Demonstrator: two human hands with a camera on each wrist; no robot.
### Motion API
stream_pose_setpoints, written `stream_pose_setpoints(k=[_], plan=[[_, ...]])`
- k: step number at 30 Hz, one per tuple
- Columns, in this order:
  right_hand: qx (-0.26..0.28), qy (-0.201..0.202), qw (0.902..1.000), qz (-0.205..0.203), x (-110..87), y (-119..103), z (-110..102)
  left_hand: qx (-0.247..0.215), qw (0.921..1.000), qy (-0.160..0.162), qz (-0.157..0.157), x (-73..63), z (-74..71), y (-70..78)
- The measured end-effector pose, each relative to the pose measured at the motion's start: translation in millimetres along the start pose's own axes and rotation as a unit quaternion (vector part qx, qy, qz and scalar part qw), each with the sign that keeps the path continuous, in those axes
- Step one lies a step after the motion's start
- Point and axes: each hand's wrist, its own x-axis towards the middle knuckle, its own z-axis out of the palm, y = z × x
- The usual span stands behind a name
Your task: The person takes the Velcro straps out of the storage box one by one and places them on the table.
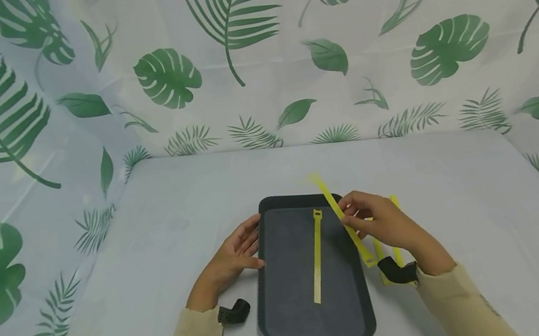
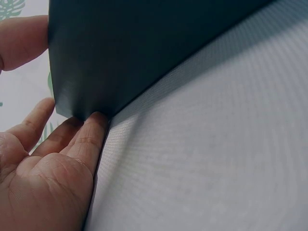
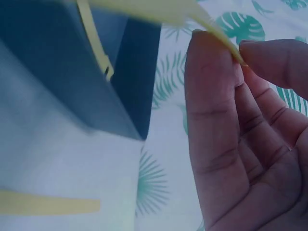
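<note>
A dark grey rectangular tray [image 1: 287, 272] lies on the table between the hands. My left hand [image 1: 228, 260] is at its left side, the thumb at the rim and fairly straight fingertips touching the outer wall in the left wrist view. One yellow cable strap [image 1: 318, 255] with a slotted head lies lengthwise inside the tray. Over the tray's right edge, my right hand [image 1: 382, 219] pinches a second yellow strap [image 1: 332, 200] between thumb and fingertips. Its slotted head [image 1: 369, 259] hangs toward me, while the far end is blurred.
Several more yellow straps [image 1: 398, 255] lie on the white table [image 1: 190, 205] right of the tray, partly hidden by the right hand and wrist. Black wrist mounts [image 1: 235, 312] jut inward from both sleeves. A leaf-patterned cloth [image 1: 273, 96] encloses the back and sides.
</note>
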Motion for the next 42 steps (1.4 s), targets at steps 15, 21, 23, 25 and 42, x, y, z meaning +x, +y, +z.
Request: stream_pose_setpoints(k=[15, 21, 23, 25, 42], plan=[[0.095, 0.043, 0.9931, 0.053, -28.3, 26.2, -12.0, 0.003, 1.0, -0.007, 0.003, -0.9, -0.2, -3.4], [0.109, 0.062, 0.9905, 0.058, -40.5, 36.6, -20.4, 0.003, 0.9999, -0.011, 0.003, -1.3, 1.5, -2.9], [0.112, 0.069, 0.9893, 0.064, -43.8, 38.7, -23.4, 0.001, 0.9999, -0.013, 0.004, -1.4, 1.7, -2.6], [0.113, 0.074, 0.9882, 0.072, -46.8, 41.0, -26.4, -0.001, 0.9999, -0.014, 0.004, -1.2, 1.4, -2.9], [0.111, 0.091, 0.9782, 0.15, -64.7, 62.5, -48.8, -0.006, 0.9998, -0.014, 0.01, -0.5, 1.5, -3.2]])
